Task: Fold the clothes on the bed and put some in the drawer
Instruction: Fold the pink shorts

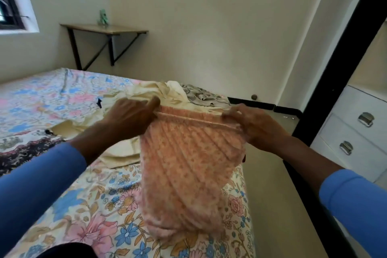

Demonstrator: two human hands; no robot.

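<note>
- Left hand [129,117]: blue sleeve; fingers curled round the left end of the waistband, somewhat blurred.
- Right hand [251,125]: blue sleeve; pinched the right end of the same waistband.
- Peach skirt [188,174]: pleated, with a small floral print and an elastic waistband. It was stretched between both hands above the near right part of the bed, and its lower end hung down onto the sheet. It hid part of the sheet and of the cream cloth behind it.
- Bed [73,205]: floral sheet in pink, blue and tan, rumpled at the far left.
- Cream cloth [146,90]: heaped loosely on the bed just beyond the hands, trailing toward the near side under the left forearm.
- Grey patterned garment [201,94]: crumpled at the far right corner of the bed, touching the cream cloth.
- Dark patterned cloth [23,148]: lay at the left edge of the bed.
- Drawer unit [339,132]: white, at the right, with two metal handles; both visible drawers were closed.
- Black upright [335,69]: stood between the bed and the drawer unit.
- Wall-mounted counter [104,28]: on the far wall, on black brackets, carrying a small green object [103,16].
- Window [10,6]: far left, dark frame.
</note>
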